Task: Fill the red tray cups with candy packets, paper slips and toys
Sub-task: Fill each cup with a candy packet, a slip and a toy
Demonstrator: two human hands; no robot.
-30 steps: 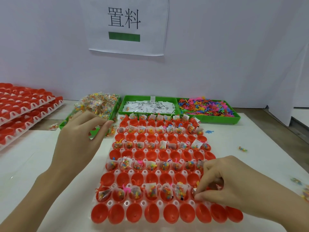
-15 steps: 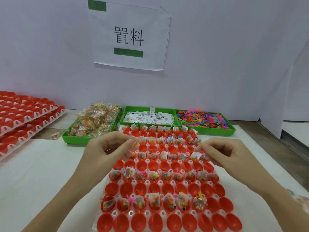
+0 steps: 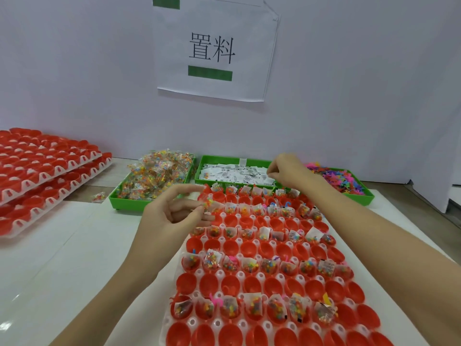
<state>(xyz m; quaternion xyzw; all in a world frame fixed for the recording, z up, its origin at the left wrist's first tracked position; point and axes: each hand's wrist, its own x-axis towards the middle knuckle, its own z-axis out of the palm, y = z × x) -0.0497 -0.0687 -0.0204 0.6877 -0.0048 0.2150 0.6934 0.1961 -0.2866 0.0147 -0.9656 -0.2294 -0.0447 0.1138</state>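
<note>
The tray of red cups [image 3: 209,283] lies in front of me, with rows of cups that hold candy packets, slips and toys alternating with bare rows. My left hand [image 3: 174,213] hovers over the tray's far left corner and pinches a small candy packet [image 3: 208,204] between thumb and fingers. My right hand [image 3: 287,171] reaches past the tray into the green bin of paper slips [image 3: 232,173], its fingertips pinched together on a slip at the pile's right end.
A green bin of candy packets [image 3: 154,178] stands to the left of the slips. A bin of colourful toys [image 3: 341,178] stands to the right. Stacked red cup trays [image 3: 37,171] sit at far left. One loose packet [image 3: 98,197] lies on the table. A paper sign [image 3: 214,51] hangs on the wall.
My right hand has left the tray's near right cups and moved up to the slip bin. My left hand came from the candy bin to the tray's far left corner, carrying a packet.
</note>
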